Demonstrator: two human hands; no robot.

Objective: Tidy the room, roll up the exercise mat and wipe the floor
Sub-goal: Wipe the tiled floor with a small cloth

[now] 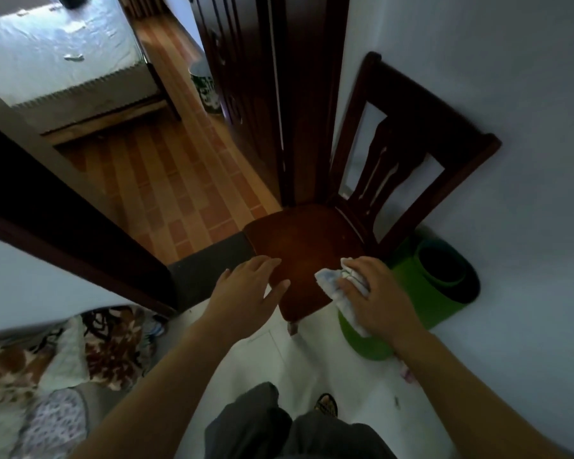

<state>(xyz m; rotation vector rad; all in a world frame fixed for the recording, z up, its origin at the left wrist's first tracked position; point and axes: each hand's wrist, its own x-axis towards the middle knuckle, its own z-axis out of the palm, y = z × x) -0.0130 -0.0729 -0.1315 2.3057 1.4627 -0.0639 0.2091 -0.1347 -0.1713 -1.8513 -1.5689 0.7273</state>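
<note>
Right hand: fingers curled around a bunched cloth, white with pale blue; the grip is closed on it, and the cloth's loose end trails down under the palm. The hand is held at the front right corner of the chair seat.

Left hand: fingers straight and slightly spread, holding nothing, palm down over the seat's front left edge. Whether the fingertips touch the wood cannot be told.

Chair: dark wood, slatted back leaning against the pale wall, seat facing the person.

Exercise mat: green, rolled up, lying on the floor under and just right of the chair, against the wall. Its open rolled end faces up and to the right; the other end shows below the right hand.

Floor: white here, with a few small specks near the right forearm.

Person: dark trousers and one patterned shoe at the bottom edge.

Lower left: brown and white patterned blanket, crumpled.

Doorway: dark frame at left, dark wooden door standing open beside the chair.

Beyond the doorway: tile-patterned orange flooring, a bed with a pale cover, and a small bin next to the door.
</note>
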